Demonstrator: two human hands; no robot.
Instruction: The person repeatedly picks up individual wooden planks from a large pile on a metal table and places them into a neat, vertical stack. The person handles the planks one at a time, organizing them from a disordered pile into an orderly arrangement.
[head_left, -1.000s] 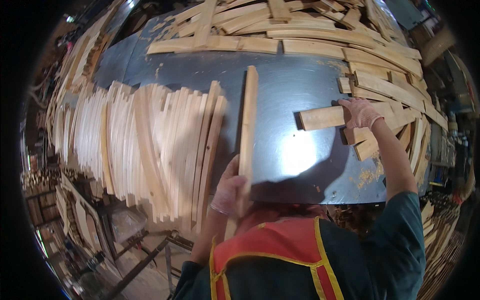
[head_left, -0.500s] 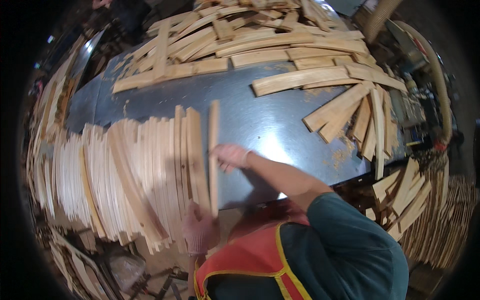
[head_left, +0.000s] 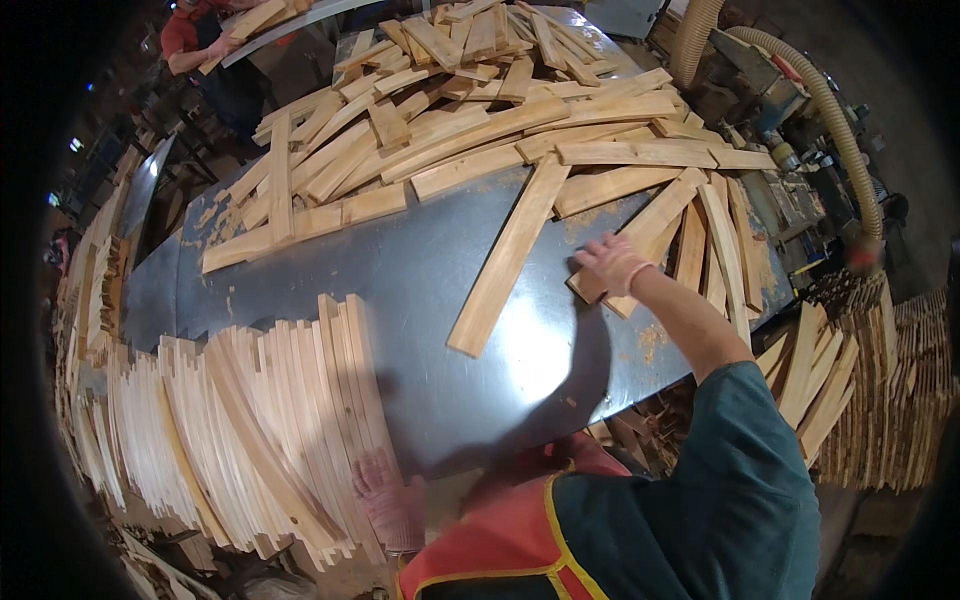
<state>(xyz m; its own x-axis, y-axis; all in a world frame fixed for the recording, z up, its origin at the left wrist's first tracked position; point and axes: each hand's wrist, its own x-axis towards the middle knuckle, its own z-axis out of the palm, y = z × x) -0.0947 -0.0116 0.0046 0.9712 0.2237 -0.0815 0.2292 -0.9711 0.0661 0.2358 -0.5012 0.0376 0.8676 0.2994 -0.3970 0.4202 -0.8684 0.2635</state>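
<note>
— Right now, right hand [head_left: 610, 262] reaching far over the counter [head_left: 440, 270], grip laid flat and spread on a short wooden slat [head_left: 640, 235] at the edge of the loose pile.
— And the left hand [head_left: 385, 500]?
— Down at the near edge, gloved, fingers spread and pressed against the end of the stacked slats [head_left: 250, 430]; not pinching anything, just resting on the last piece.
— Lying how, those stacked ones?
— Packed side by side in a long fanned row along the near left rim, hanging over the edge.
— Anything between the two hands?
— One long plank [head_left: 510, 255] lying diagonally on bare grey metal, apart from both hands.
— Farther out?
— Heaped loose boards [head_left: 470, 90] across the far side, a ribbed dust hose [head_left: 820, 100] curving at the upper right, more stacks of wood [head_left: 890, 400] beyond the right edge, and another person's arm [head_left: 200, 55] at the top left.
</note>
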